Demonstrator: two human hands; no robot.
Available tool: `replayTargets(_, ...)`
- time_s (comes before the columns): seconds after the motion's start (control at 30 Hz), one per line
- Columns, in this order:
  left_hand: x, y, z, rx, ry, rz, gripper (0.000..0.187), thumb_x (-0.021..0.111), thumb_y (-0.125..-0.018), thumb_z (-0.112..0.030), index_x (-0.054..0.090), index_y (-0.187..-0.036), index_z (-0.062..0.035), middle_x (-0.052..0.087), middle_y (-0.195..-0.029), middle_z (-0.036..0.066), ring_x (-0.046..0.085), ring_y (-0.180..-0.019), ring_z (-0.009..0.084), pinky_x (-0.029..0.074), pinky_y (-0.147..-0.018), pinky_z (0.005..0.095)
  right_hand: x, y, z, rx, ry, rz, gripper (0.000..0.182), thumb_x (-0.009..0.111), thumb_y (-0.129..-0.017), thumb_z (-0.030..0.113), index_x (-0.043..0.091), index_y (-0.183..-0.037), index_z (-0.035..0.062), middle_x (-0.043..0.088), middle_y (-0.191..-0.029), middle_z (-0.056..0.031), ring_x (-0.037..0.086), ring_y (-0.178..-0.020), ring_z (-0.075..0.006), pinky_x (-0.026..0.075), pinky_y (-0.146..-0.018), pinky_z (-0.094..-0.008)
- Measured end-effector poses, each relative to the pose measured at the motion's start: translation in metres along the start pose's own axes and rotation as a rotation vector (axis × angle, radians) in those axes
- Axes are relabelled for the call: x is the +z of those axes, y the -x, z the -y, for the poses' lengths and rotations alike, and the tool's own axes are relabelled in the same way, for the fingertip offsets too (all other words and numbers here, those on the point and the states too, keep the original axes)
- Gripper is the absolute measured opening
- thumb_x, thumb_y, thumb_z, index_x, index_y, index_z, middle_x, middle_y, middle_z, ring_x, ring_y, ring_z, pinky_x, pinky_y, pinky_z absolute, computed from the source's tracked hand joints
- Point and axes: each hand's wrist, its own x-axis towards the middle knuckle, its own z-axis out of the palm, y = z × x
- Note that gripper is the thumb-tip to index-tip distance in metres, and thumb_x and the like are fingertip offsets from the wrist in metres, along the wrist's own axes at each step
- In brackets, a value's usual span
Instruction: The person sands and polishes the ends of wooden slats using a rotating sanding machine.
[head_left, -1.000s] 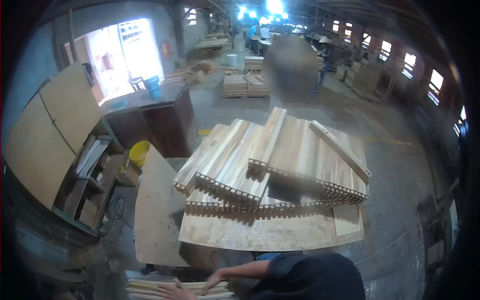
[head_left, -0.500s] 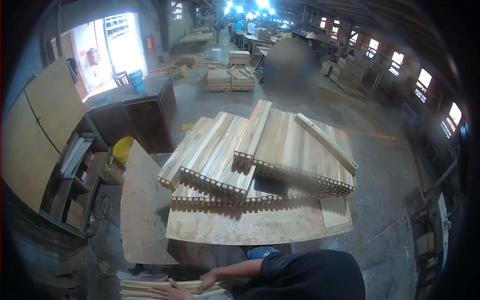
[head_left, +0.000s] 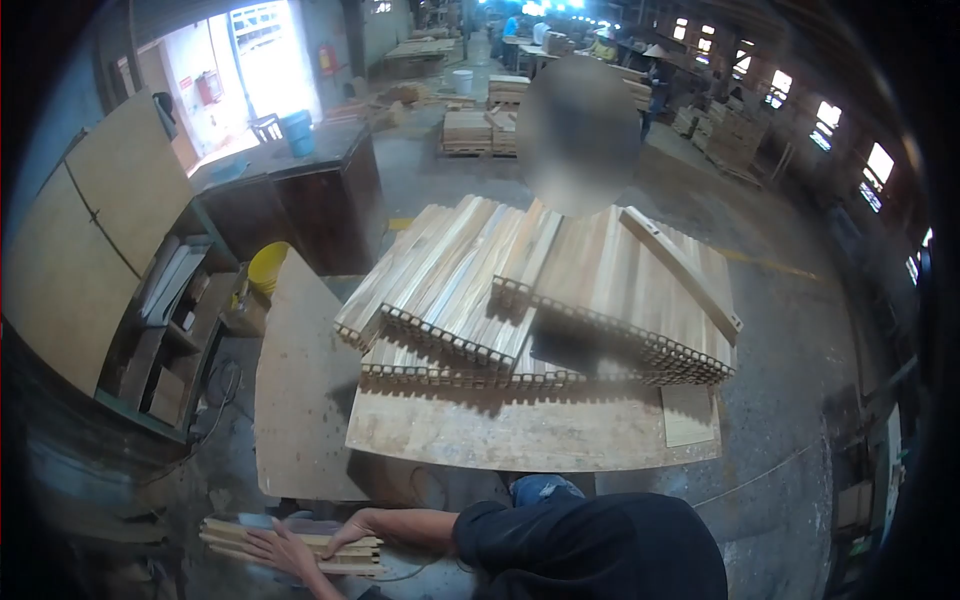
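The person is bent down at the lower left, both hands on a small bundle of wooden slats [head_left: 290, 545] that lies low, beside the near edge of the work surface [head_left: 520, 435]. The right hand [head_left: 348, 530] lies flat on top of the bundle near its right end, fingers together and pressing down rather than wrapped round it. The left hand [head_left: 272, 548] is spread, fingers apart, along the near side of the same bundle; whether it grips the slats or only steadies them cannot be told at this size.

On the surface a large stack of grooved wooden boards [head_left: 540, 300] is piled in about 3 overlapping layers, notched ends toward the person, with 1 loose strip [head_left: 680, 270] lying diagonally across the right part. A plywood sheet [head_left: 300, 400] leans against the left side of the surface. A yellow bucket [head_left: 268, 268] stands beyond it near a dark cabinet [head_left: 300, 200].

The step in hand looks like squaring up and gathering the low bundle, before any lift. The next move would probably call for both hands to close round the slats' ends and keep them aligned so none slips out, then bring the bundle up clear of the surface edge.
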Motion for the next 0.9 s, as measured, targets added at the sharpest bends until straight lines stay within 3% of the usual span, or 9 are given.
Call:
replayTargets(0.13,0.017,-0.005,0.002,0.014,0.111,0.017,0.08,0.025,-0.105,-0.058,0.018,-0.159,0.0004,0.018,-0.166,0.019,0.015,-0.153,0.0394,0.013,-0.122,0.0545,-0.019,-0.021,-0.022,-0.075,-0.052,-0.039,0.06,0.062,-0.091,0.059,0.067,-0.115,0.0049,0.073,-0.099,-0.0152,0.073,-0.078,-0.0316,0.06,-0.075,-0.0509)
replayTargets(0.23,0.004,0.037,-0.021,0.008,0.088,0.077,0.08,0.024,-0.105,-0.058,0.015,-0.16,-0.0014,0.015,-0.167,0.018,0.014,-0.153,0.0387,0.012,-0.122,0.056,-0.027,0.004,-0.06,0.057,-0.191,0.182,0.061,0.063,-0.09,0.059,0.066,-0.117,0.0049,0.073,-0.1,-0.0155,0.073,-0.079,-0.0308,0.059,-0.075,-0.0517)
replayTargets(0.33,-0.003,0.082,-0.041,0.031,0.024,0.096,0.079,0.029,-0.105,-0.056,0.014,-0.16,-0.0012,0.013,-0.168,0.017,0.01,-0.154,0.0394,0.01,-0.122,0.0572,0.009,0.083,-0.066,0.071,-0.253,0.135,0.066,0.068,-0.086,0.062,0.064,-0.123,0.0069,0.072,-0.104,-0.0139,0.071,-0.081,-0.0265,0.059,-0.074,-0.0441)
replayTargets(0.4,-0.005,0.115,-0.051,0.034,0.041,0.103,0.081,0.031,-0.104,-0.056,0.013,-0.16,-0.0002,0.012,-0.168,0.018,0.008,-0.154,0.0393,0.008,-0.122,0.057,0.011,0.091,-0.101,0.07,-0.253,-0.109,0.07,0.067,-0.087,0.062,0.061,-0.129,0.0066,0.07,-0.113,-0.0162,0.071,-0.088,-0.026,0.059,-0.078,-0.0422)
replayTargets(0.5,-0.015,0.156,-0.066,0.044,0.089,0.134,0.083,0.033,-0.103,-0.056,0.013,-0.16,0.0012,0.01,-0.168,0.019,0.005,-0.155,0.0385,0.006,-0.122,0.0568,0.012,0.121,-0.126,0.125,-0.292,0.086,0.073,0.066,-0.088,0.062,0.058,-0.135,0.0064,0.066,-0.126,-0.0159,0.068,-0.103,-0.0268,0.056,-0.09,-0.0428)
replayTargets(0.63,-0.011,0.146,-0.059,0.019,0.201,0.098,0.085,0.034,-0.103,-0.058,0.012,-0.159,0.0018,0.008,-0.168,0.019,0.002,-0.155,0.0374,0.005,-0.123,0.0566,0.0,0.105,-0.124,0.05,0.034,-0.062,0.078,0.063,-0.09,0.062,0.054,-0.142,0.0056,0.062,-0.135,-0.0163,0.06,-0.12,-0.0294,0.048,-0.102,-0.0449)
replayTargets(0.7,0.003,0.111,-0.045,0.0,0.16,0.038,0.085,0.034,-0.103,-0.058,0.013,-0.159,0.0023,0.007,-0.168,0.02,0.002,-0.155,0.0371,0.005,-0.123,0.0567,-0.009,0.077,-0.093,-0.013,0.407,-0.236,0.076,0.062,-0.091,0.063,0.056,-0.141,0.0062,0.06,-0.138,-0.0157,0.059,-0.124,-0.0289,0.045,-0.107,-0.0456)
replayTargets(0.77,0.015,0.074,-0.028,-0.029,0.127,-0.032,0.085,0.035,-0.102,-0.058,0.015,-0.158,0.0029,0.008,-0.168,0.02,0.003,-0.155,0.0377,0.005,-0.123,0.0568,0.006,0.077,-0.028,0.063,0.614,-0.258,0.092,0.062,-0.084,0.066,0.049,-0.145,-0.0022,0.055,-0.142,-0.0208,0.051,-0.132,-0.0338,0.041,-0.109,-0.0435)
replayTargets(0.9,0.013,0.035,-0.017,-0.05,0.145,-0.075,0.085,0.039,-0.102,-0.057,0.019,-0.157,0.0043,0.01,-0.166,0.023,0.005,-0.155,0.0384,0.005,-0.123,0.057,-0.002,0.039,-0.008,0.094,0.648,-0.426,0.1,0.064,-0.077,0.073,0.057,-0.133,-0.0097,0.056,-0.139,-0.0253,0.054,-0.127,-0.0361,0.042,-0.106,-0.0427)
